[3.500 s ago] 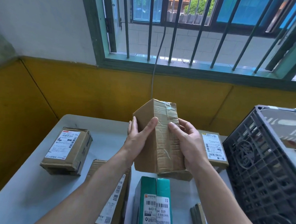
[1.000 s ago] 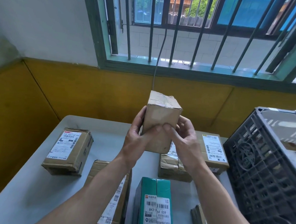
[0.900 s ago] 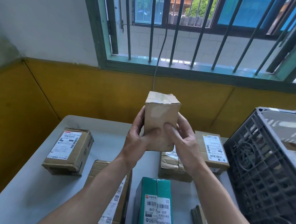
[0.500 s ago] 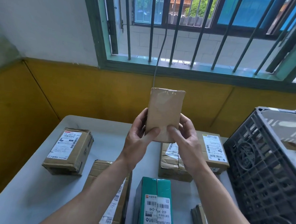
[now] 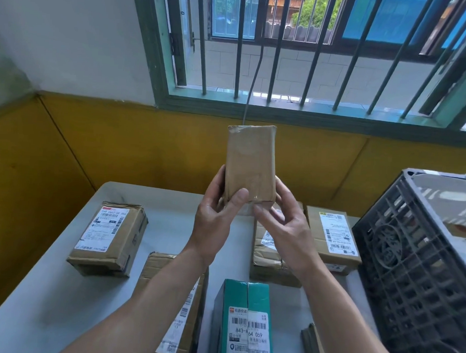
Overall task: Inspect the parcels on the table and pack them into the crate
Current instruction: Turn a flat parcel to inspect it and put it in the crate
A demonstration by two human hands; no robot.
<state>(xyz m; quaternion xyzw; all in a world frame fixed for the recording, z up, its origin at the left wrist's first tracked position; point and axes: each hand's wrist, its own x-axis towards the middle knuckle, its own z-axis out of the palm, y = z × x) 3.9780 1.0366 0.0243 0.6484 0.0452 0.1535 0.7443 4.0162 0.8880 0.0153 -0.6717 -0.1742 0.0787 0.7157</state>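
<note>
Inspection is the step in hand, judging by the pose. The held parcel (image 5: 250, 163) stands upright between both hands, lifted above the table (image 5: 44, 301). Its plain brown face is toward the camera, with no label visible on this side.

Left hand (image 5: 216, 221) grips the lower left edge, thumb pressed on the front face near the bottom corner, fingers curled behind. Right hand (image 5: 285, 230) grips the lower right edge, fingers wrapped round the far side, thumb at the bottom edge just beside the left thumb. Both forearms reach forward and converge, wrists bent up.

Doing it well (judgement):
- Turn the box by regripping one hand at a time while the other holds firm.
- Bring each face and the taped seams into view, and find the label side.
- The grip is low on a tall box, so it could tip. Move one hand higher before rotating.
- The tape looks glossy and may be slick.

Crate (image 5: 416, 267) stands right of the right hand, well apart. Green parcel (image 5: 243, 325) lies below and between the wrists. One labelled parcel (image 5: 110, 237) lies down-left of the left hand, and another (image 5: 331, 238) lies just beyond the right hand.
</note>
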